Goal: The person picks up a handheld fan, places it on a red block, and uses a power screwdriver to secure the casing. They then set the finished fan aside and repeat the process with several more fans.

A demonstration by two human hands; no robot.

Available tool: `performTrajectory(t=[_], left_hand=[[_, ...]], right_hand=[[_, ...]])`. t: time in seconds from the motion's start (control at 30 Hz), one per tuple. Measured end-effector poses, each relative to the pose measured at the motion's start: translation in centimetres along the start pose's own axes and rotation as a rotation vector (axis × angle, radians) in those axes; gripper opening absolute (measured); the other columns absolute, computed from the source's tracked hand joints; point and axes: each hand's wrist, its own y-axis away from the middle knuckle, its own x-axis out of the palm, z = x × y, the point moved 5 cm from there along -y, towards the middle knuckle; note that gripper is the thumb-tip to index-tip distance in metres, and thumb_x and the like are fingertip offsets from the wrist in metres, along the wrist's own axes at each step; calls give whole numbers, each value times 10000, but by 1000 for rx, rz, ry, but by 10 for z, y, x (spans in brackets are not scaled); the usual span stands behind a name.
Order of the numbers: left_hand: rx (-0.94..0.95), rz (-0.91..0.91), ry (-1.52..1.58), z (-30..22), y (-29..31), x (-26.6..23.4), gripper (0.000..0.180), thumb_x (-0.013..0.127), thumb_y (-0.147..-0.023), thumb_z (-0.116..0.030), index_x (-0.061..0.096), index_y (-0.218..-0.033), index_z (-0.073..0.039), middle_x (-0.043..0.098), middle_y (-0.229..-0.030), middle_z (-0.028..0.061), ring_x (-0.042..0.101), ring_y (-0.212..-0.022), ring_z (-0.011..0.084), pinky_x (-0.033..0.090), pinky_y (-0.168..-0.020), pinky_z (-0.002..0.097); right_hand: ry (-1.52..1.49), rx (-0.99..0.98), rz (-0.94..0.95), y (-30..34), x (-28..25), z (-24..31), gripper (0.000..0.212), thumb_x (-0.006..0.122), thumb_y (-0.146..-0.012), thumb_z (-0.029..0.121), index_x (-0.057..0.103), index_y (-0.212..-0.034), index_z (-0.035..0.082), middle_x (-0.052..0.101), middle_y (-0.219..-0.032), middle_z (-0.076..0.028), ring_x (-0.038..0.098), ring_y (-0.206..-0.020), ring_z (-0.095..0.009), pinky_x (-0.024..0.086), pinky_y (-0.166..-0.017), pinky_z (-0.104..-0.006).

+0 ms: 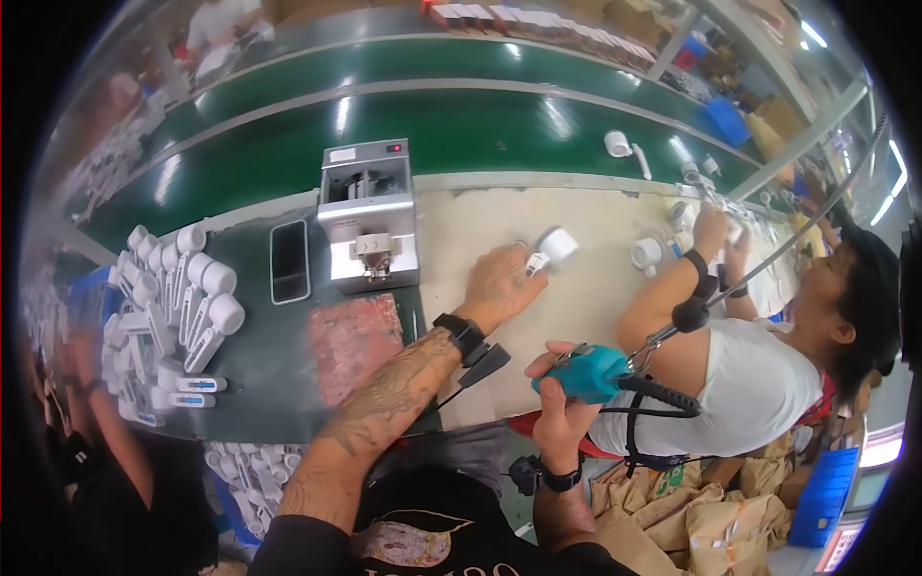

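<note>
My left hand (499, 288) reaches over the pale board and closes its fingers on a white plastic part with a round head (555, 246). The thumb side of the grip is partly hidden. Lower and to the right, my right hand (557, 418) is wrapped round a teal electric screwdriver (588, 372), hung from a spring cable. The driver's tip cannot be made out. Another white round-headed part (646, 253) lies to the right of my left hand, near a co-worker's arm.
A metal screw feeder (373, 259) stands left of the board, beside a phone (290, 261) and a worn red mat (355, 346). Several white parts (182, 298) are heaped at left. A green conveyor (480, 130) runs behind. A co-worker (749, 384) sits close at right.
</note>
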Motion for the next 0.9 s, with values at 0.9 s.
performTrajectory(t=[0.9], left_hand=[[237, -77, -191, 84, 165, -168, 433, 663, -874, -362, 632, -1180, -57, 587, -1118, 98, 537, -1072, 292, 410, -966, 422]], right_hand=[[-290, -228, 347, -113, 233, -2, 370, 601, -991, 342, 578, -997, -27, 550, -703, -57, 550, -616, -164, 446, -564, -290]])
